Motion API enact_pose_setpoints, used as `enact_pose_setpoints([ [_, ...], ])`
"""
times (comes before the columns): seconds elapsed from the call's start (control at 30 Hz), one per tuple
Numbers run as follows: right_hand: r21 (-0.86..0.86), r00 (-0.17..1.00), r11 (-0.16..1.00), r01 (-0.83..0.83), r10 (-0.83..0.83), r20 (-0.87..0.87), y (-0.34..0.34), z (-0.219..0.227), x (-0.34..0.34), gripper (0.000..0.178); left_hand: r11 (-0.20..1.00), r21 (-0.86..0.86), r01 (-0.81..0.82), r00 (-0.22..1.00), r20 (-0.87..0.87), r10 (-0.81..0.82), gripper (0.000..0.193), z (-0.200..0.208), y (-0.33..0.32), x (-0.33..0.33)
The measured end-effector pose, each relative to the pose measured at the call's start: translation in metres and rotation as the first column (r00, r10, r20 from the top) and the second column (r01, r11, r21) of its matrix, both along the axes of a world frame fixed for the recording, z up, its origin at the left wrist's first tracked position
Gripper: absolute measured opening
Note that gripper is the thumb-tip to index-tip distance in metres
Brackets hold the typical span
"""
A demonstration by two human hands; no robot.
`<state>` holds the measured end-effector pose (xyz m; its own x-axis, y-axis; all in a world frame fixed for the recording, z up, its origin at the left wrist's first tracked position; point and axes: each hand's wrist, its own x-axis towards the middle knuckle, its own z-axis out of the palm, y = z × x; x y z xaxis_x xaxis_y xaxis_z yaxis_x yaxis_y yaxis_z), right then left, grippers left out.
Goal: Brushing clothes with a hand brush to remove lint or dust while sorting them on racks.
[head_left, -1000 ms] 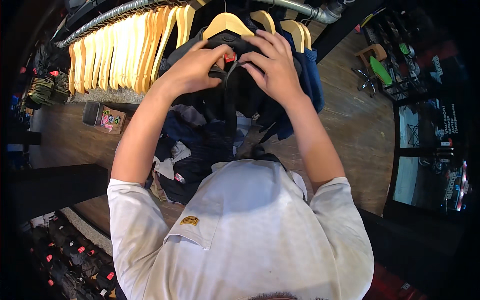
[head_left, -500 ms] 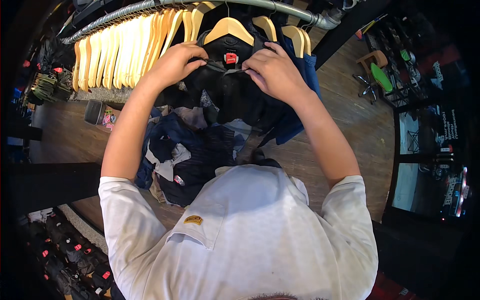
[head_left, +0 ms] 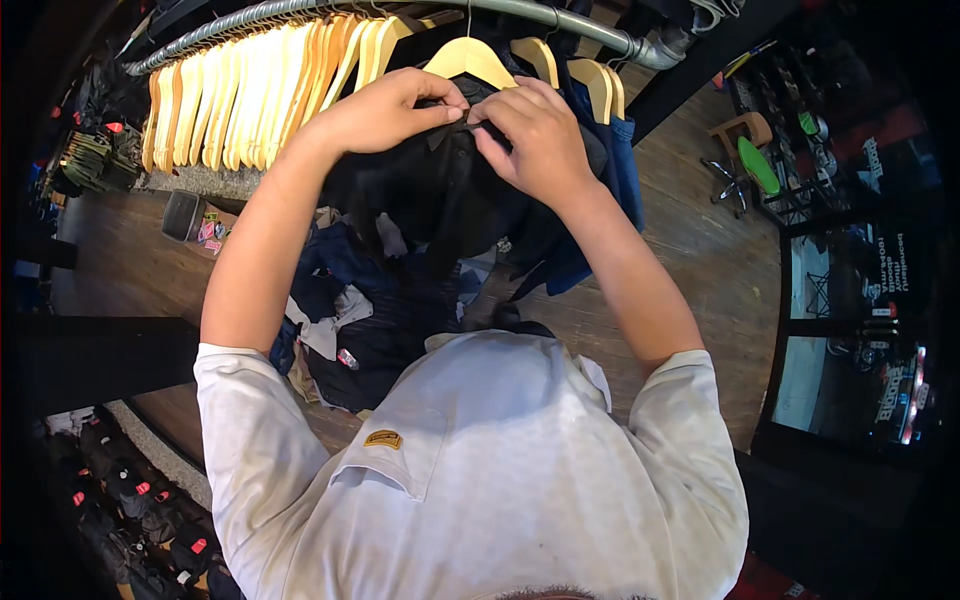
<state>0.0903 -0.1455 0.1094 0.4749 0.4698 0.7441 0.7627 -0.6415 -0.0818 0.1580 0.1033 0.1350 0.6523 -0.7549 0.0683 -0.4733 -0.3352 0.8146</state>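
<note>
A black collared shirt (head_left: 415, 190) hangs in front of me on a pale wooden hanger (head_left: 468, 62). At its neckline my left hand (head_left: 400, 112) pinches one collar edge between thumb and fingers. My right hand (head_left: 537, 135) grips the opposite edge, its fingers curled over the cloth. Both hands are close together just below the hanger, where the two front edges meet. Whether a button is between the fingertips is too small to tell. The inside of the neck is mostly hidden behind my hands.
Several bare wooden hangers (head_left: 235, 95) crowd the metal rail (head_left: 300, 10) on the left. Blue denim garments (head_left: 624, 170) hang at the right. A pile of clothes (head_left: 370, 300) lies on the wooden floor below, near a grey bin (head_left: 183, 215). A green-backed chair (head_left: 758, 166) stands far right.
My hands have come together at the neckline, drawing the two collar edges inward. The red tag inside the neck is now hidden. The hanger appears slightly further right.
</note>
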Motion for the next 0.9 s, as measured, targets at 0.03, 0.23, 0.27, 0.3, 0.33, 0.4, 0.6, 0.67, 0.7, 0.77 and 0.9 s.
enact_pose_setpoints([
  [0.03, 0.015, 1.000, 1.000, 0.005, -0.005, 0.015, -0.001, 0.000, 0.001, 0.015, 0.997, -0.071, 0.005, 1.000, -0.016, -0.006, 0.020, -0.001, 0.003, 0.000],
  [0.23, 0.046, 0.995, 0.998, 0.051, -0.055, 0.089, -0.001, 0.002, 0.001, 0.017, 0.988, -0.088, -0.128, 0.989, 0.065, 0.133, 0.023, -0.002, -0.004, -0.002],
  [0.27, 0.045, 0.995, 0.998, 0.045, -0.049, 0.087, 0.000, 0.002, 0.001, 0.017, 0.987, -0.088, -0.134, 0.988, 0.063, 0.139, 0.023, -0.001, -0.006, -0.003],
  [0.3, 0.021, 0.989, 0.999, 0.042, -0.045, 0.143, 0.000, 0.002, 0.001, 0.018, 0.987, -0.048, -0.155, 0.986, 0.047, 0.157, 0.021, 0.000, -0.007, -0.003],
  [0.33, -0.004, 0.979, 0.999, 0.045, -0.044, 0.198, -0.001, 0.002, 0.001, 0.018, 0.985, -0.007, -0.171, 0.985, 0.032, 0.172, 0.019, 0.001, -0.009, -0.003],
  [0.4, -0.028, 0.972, 0.999, 0.027, -0.020, 0.235, -0.002, -0.001, 0.000, 0.018, 0.979, 0.000, -0.204, 0.979, 0.019, 0.204, 0.019, 0.000, -0.017, -0.005],
  [0.6, -0.078, 0.960, 0.996, 0.038, -0.015, 0.280, -0.007, 0.003, 0.000, 0.019, 0.989, -0.021, -0.145, 0.989, -0.010, 0.145, 0.020, 0.008, -0.016, -0.005],
  [0.67, -0.082, 0.960, 0.995, 0.050, -0.025, 0.278, -0.007, 0.004, 0.000, 0.020, 0.994, -0.024, -0.102, 0.995, 0.021, 0.103, 0.021, 0.009, -0.013, -0.006],
  [0.7, -0.083, 0.962, 0.995, 0.047, -0.023, 0.273, -0.006, 0.006, 0.000, 0.021, 0.994, -0.021, -0.109, 0.994, 0.007, 0.109, 0.021, 0.009, -0.012, -0.004],
  [0.77, -0.086, 0.964, 0.996, 0.039, -0.015, 0.265, -0.006, 0.009, 0.000, 0.022, 0.992, -0.019, -0.122, 0.993, -0.009, 0.122, 0.021, 0.009, -0.011, -0.003],
  [0.9, -0.091, 0.960, 0.996, 0.020, 0.006, 0.280, -0.006, 0.013, -0.001, 0.020, 0.983, -0.050, -0.177, 0.983, -0.047, 0.175, 0.021, 0.010, -0.013, -0.005],
])
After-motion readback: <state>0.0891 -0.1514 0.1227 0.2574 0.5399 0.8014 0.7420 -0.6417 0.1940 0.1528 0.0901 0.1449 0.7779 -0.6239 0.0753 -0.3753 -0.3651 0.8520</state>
